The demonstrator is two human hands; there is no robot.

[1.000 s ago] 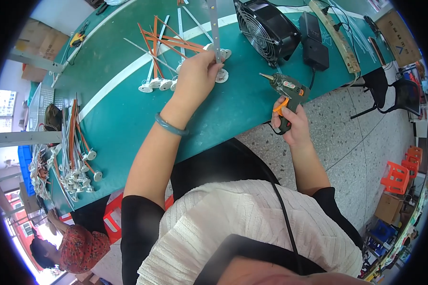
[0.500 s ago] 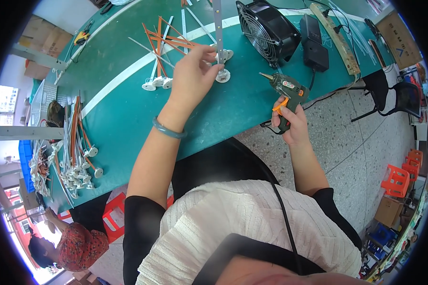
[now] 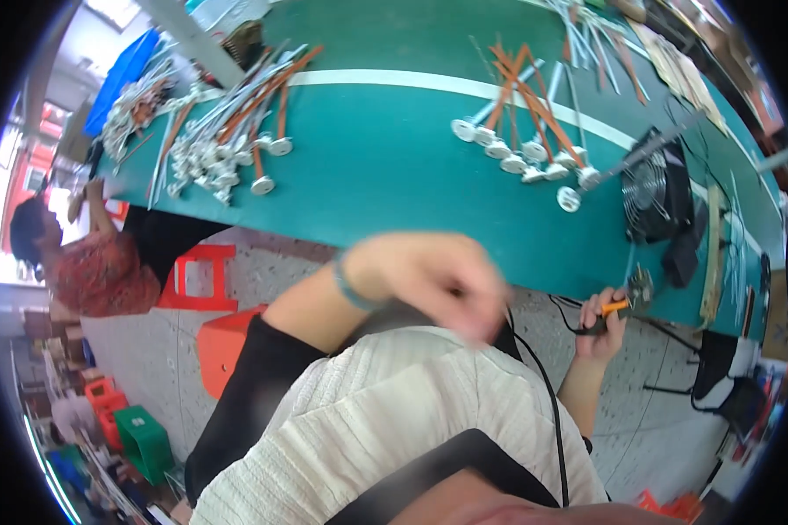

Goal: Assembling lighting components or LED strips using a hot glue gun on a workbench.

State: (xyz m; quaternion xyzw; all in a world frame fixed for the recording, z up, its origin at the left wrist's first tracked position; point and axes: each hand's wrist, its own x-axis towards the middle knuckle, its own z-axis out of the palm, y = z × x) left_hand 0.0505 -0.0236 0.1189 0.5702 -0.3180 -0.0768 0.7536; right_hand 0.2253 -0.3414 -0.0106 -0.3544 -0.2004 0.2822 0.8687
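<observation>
My left hand (image 3: 442, 276), with a blue-green bangle at its wrist, hangs over my lap in front of the table edge. Its fingers are bent and smeared by motion, so whether they hold anything is unclear. My right hand (image 3: 597, 328) grips a glue gun (image 3: 641, 285) with an orange trigger at the table's front edge. Left of the glue gun, a grey strip (image 3: 626, 164) with a round white base (image 3: 569, 199) leans toward a black fan. Beside it lies a group of orange and pale strips (image 3: 534, 109) with round white bases.
The black fan (image 3: 646, 191) stands by a black power adapter (image 3: 685, 249) and a power strip (image 3: 714, 254) at the right. A larger pile of strips (image 3: 228, 140) lies at the left. A co-worker (image 3: 101, 262) sits at the table's left end, near red stools (image 3: 203, 278).
My left hand has let go of the strip with the white base and drawn back toward my body. The view has swung left. The glue gun stays in my right hand.
</observation>
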